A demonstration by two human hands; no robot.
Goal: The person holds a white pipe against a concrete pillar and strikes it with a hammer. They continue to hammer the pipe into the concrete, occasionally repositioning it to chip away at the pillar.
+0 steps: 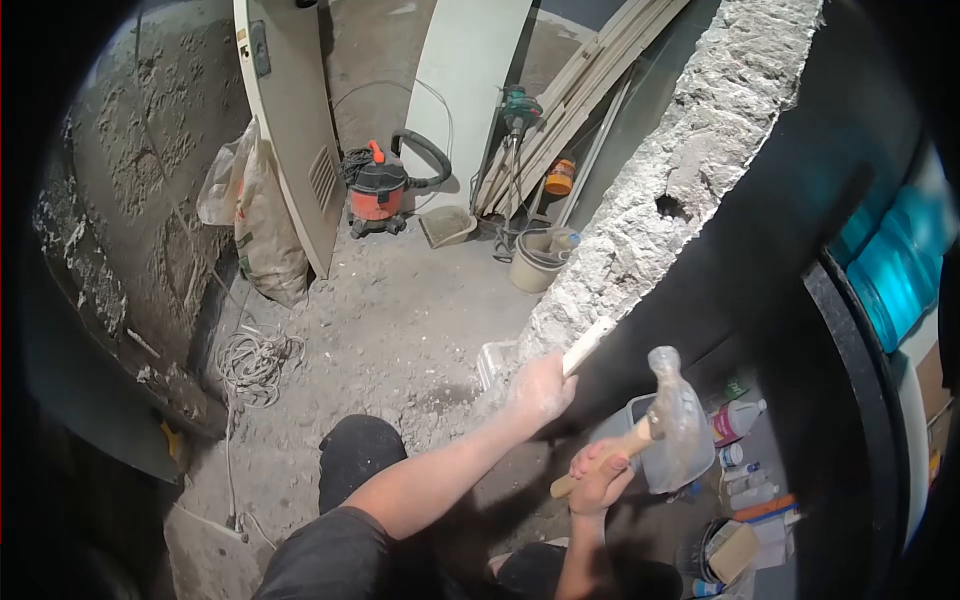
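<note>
My left hand (543, 388), closed, grips a pale chisel (587, 345) with its far end against the lower part of the broken wall edge (660, 215). That edge is rough, grey-white and pitted, with a dark hole partway up. Lower and to the right, my right hand (602, 475) wraps round the wooden handle of a hammer (633, 441). The hammer's head is raised, slightly smeared, and apart from the chisel. My left fingers hide the chisel's near end.
Rubble covers the floor (370, 320). A coiled cable (258, 365), sack (268, 235), red vacuum cleaner (377, 190), dustpan (447, 227) and bucket (538, 268) stand left of the wall. Planks (590, 80) lean behind. Right of it are a plastic tub (650, 465) and several bottles (738, 420).
</note>
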